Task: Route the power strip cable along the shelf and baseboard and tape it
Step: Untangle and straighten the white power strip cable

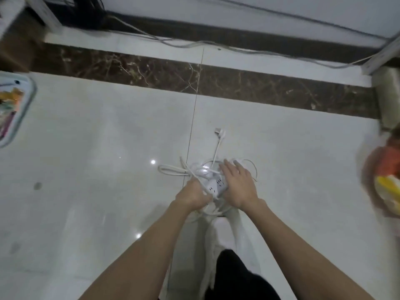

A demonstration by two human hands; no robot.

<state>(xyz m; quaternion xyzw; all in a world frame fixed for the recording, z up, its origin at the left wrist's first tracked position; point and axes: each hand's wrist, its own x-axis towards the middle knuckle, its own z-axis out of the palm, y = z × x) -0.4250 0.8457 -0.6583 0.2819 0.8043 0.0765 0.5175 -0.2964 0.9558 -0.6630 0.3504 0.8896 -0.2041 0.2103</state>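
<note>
Head view is looking down on a pale tiled floor [86, 148] that a dark marble band [129, 68] is crossing from left to right. On the near side of that band, well apart from it, a white power strip [215, 187] is lying sockets up among the loose loops of its own white cable [173, 169]. The left hand [193, 194] is gripping the cable at the strip's end farther from the band, its fingers curling tight round a few strands. The right hand [238, 185] is resting on the strip's right side and on the loops there, its fingers lying straight and slightly apart, pointing toward the band. Whether its thumb is hooking under the strip cannot be told. The plug [219, 133] is lying on the floor at the end of a straight run of cable, between the tangle and the band, apart from both hands. A white shoe [223, 230] is standing just behind the hands, farther still from the band. Beyond the band, a dark baseboard [238, 40] is running along the wall, and a thin grey wire [184, 45] is trailing over the floor between band and baseboard. Near the band's left end, on its near side, a pale tray [26, 105] of blurred coloured items is sitting.
</note>
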